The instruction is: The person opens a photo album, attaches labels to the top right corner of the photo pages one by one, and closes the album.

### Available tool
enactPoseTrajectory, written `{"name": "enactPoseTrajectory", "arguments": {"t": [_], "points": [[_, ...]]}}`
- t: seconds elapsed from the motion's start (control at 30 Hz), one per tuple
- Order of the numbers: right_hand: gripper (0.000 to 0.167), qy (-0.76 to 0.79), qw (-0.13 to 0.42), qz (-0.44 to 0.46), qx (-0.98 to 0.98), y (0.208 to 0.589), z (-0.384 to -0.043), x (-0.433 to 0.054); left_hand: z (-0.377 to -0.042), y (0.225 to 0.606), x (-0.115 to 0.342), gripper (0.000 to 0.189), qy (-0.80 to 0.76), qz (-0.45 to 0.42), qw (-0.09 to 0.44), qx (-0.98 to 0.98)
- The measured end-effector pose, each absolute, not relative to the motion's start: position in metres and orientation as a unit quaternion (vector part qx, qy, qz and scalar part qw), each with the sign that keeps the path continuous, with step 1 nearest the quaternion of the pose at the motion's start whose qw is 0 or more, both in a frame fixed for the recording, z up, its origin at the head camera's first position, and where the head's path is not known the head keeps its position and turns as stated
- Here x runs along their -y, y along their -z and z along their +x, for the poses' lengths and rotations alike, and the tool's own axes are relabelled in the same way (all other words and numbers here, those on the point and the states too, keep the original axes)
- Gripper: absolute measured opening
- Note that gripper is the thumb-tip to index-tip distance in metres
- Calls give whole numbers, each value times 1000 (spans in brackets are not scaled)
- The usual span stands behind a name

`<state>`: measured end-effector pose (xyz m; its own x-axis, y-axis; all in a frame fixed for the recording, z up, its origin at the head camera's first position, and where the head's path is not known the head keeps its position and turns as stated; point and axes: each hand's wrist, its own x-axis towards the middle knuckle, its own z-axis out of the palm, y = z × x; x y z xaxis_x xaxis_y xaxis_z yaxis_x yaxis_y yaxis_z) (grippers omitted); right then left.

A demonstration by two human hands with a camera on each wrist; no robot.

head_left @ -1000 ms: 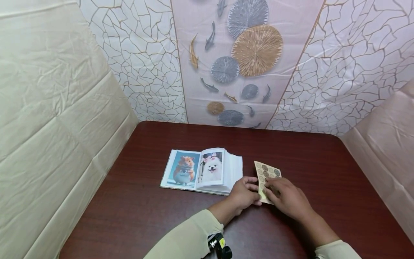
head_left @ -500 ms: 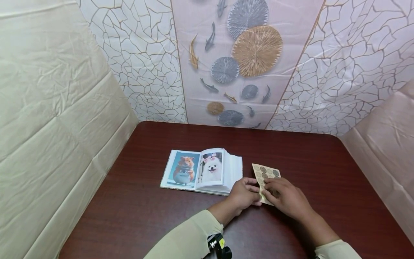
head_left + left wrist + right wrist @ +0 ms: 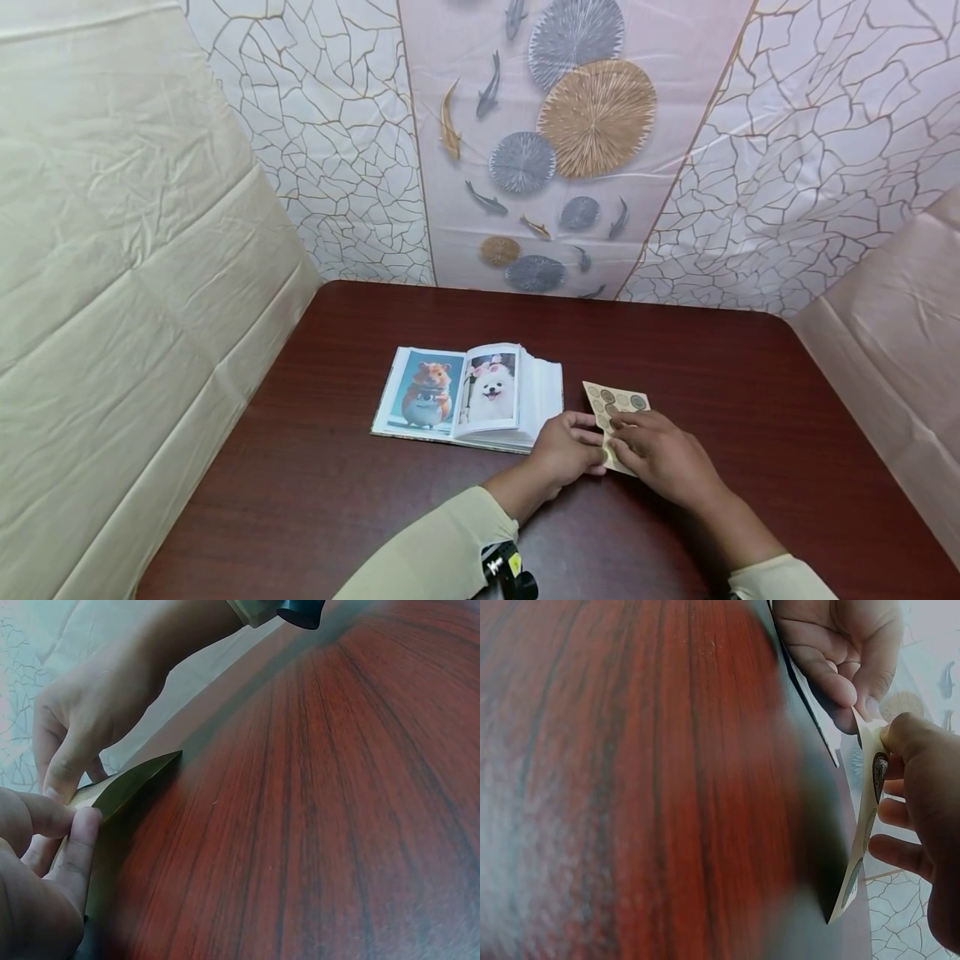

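Observation:
A cream sticker sheet [image 3: 617, 397] with rows of round brown stickers is held slightly above the table, right of the open photo album [image 3: 491, 392]. My left hand [image 3: 564, 450] pinches its near left edge between thumb and fingers. The right hand [image 3: 671, 458] lies over the sheet's right part, its thumb and fingertips pinching at the stickers close to the left fingertips. In the right wrist view the sheet [image 3: 866, 802] appears nearly edge-on, with the right thumb against it. Its free corner bends up in the left wrist view. The right hand hides several stickers.
The album shows a hamster picture on its left page and a white dog on the right, and its near right corner lies by the left wrist. A dark red wooden table [image 3: 315, 500] spreads around, with patterned cloth [image 3: 337, 150] behind it and pale cloth at both sides.
The far end of the sticker sheet has swung slightly left and toward me. Both hands have stayed almost in place, and the album has not moved.

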<state>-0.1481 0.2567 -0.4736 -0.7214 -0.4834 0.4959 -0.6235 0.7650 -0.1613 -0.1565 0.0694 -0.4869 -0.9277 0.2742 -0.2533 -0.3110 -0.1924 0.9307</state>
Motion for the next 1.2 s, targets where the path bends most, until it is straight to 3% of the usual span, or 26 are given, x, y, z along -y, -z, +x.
{"name": "enactPoseTrajectory", "arguments": {"t": [0.47,0.87,1.2], "points": [[16,-154,231,318,907,475,-149,-256,-155,486,-68,44,-767,-11,186,-614],[7,-168,205,279,923,473,-147,-253,-156,487,-67,47,-768,-5,183,-614],[11,-182,197,256,929,476,-147,-253,-155,487,-67,46,-768,-7,183,-613]]}}
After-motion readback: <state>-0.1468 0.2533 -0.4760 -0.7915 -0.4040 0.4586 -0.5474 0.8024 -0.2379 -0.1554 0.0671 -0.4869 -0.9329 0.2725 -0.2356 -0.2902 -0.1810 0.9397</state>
